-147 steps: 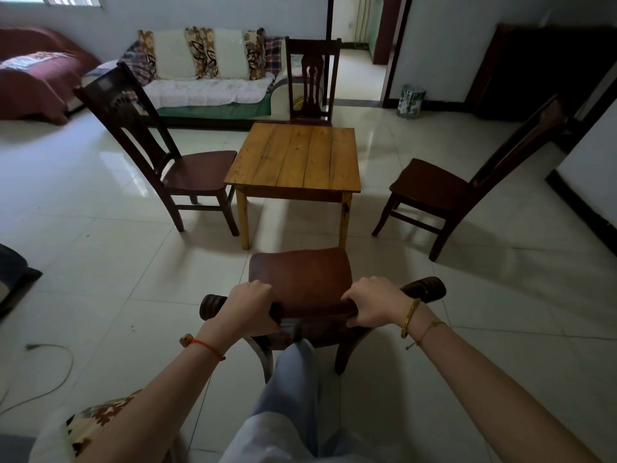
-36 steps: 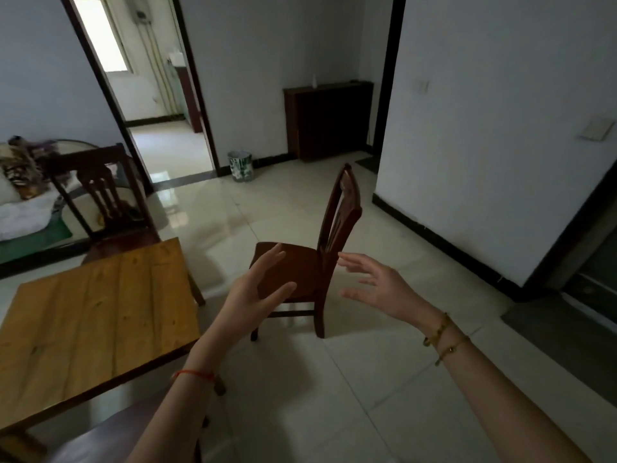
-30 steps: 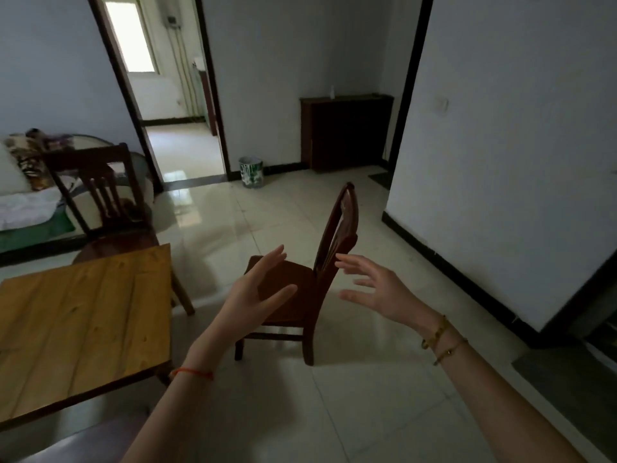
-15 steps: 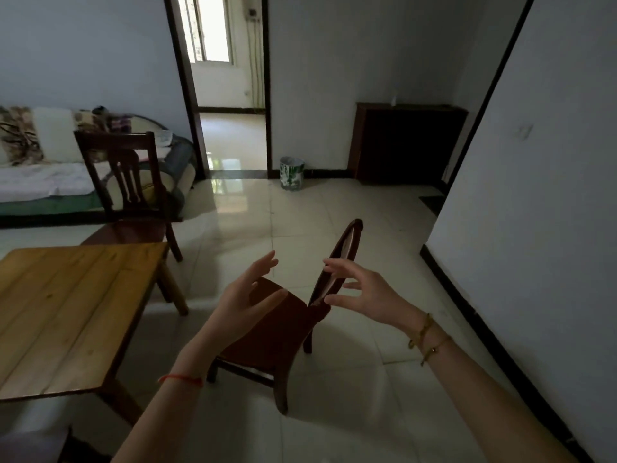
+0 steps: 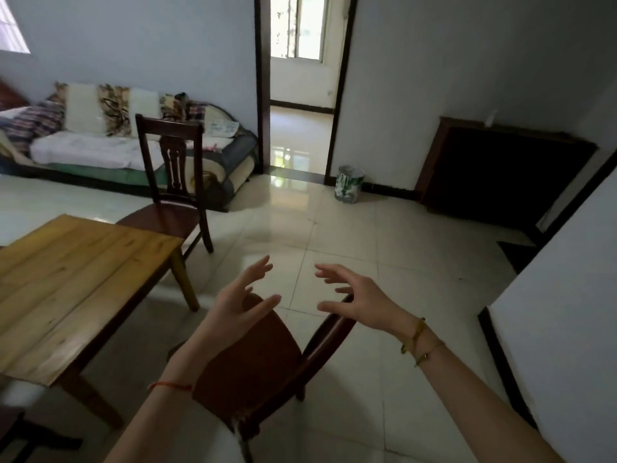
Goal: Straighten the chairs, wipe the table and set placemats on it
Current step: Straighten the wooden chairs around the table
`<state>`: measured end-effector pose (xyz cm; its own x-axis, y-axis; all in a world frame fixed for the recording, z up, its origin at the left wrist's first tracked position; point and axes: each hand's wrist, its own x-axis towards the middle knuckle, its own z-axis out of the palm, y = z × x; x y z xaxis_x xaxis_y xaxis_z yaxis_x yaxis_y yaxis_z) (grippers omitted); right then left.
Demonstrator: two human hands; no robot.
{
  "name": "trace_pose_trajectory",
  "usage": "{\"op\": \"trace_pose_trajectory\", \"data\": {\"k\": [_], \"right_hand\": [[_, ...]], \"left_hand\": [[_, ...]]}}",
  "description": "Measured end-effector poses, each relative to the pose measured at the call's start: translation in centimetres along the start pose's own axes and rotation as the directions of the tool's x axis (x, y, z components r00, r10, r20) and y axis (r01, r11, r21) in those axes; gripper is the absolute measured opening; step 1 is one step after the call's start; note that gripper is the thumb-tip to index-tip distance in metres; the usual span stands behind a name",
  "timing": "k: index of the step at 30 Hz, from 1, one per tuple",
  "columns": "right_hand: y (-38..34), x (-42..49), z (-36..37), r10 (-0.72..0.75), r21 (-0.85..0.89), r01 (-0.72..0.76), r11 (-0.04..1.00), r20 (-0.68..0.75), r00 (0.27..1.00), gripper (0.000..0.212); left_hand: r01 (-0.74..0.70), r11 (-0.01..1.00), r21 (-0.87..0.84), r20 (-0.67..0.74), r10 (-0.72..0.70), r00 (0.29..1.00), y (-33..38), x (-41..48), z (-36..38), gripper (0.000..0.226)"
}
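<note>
A dark wooden chair [image 5: 257, 365] stands just below me, right of the light wooden table [image 5: 66, 282], its backrest on the right side. My left hand [image 5: 240, 302] hovers over the seat with fingers spread, holding nothing. My right hand [image 5: 354, 295] hovers above the top of the backrest, fingers spread and slightly bent, not touching it. A second dark chair [image 5: 173, 185] stands at the table's far side, facing it. The tabletop is bare.
A sofa [image 5: 100, 145] with cushions lines the far wall. An open doorway [image 5: 300, 95] is ahead, a small bin [image 5: 349, 183] beside it. A dark cabinet [image 5: 500, 172] stands at the right. A white wall corner [image 5: 551, 329] juts in close on the right. A third chair's edge [image 5: 20, 429] shows bottom left.
I have come right up to the chair beside the table, so it now lies directly under my hands. Both hands stay raised and spread, holding nothing; earlier they gripped another chair's backrest.
</note>
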<state>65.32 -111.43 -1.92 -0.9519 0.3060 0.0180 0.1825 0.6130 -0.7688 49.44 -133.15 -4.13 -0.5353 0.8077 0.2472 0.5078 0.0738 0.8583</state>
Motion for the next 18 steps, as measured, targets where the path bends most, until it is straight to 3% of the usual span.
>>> {"op": "trace_pose_trajectory", "data": {"k": [8, 18], "right_hand": [[4.4, 7.2, -3.3, -0.211, 0.028, 0.21, 0.977, 0.205, 0.956, 0.075], [8.4, 11.0, -5.9, -0.419, 0.111, 0.42, 0.901, 0.479, 0.771, 0.073]], "left_hand": [[0.112, 0.99, 0.089, -0.211, -0.091, 0.973, 0.5, 2.2, 3.0, 0.079], [0.312, 0.94, 0.136, -0.501, -0.206, 0.841, 3.9, 2.1, 10.7, 0.075]]}}
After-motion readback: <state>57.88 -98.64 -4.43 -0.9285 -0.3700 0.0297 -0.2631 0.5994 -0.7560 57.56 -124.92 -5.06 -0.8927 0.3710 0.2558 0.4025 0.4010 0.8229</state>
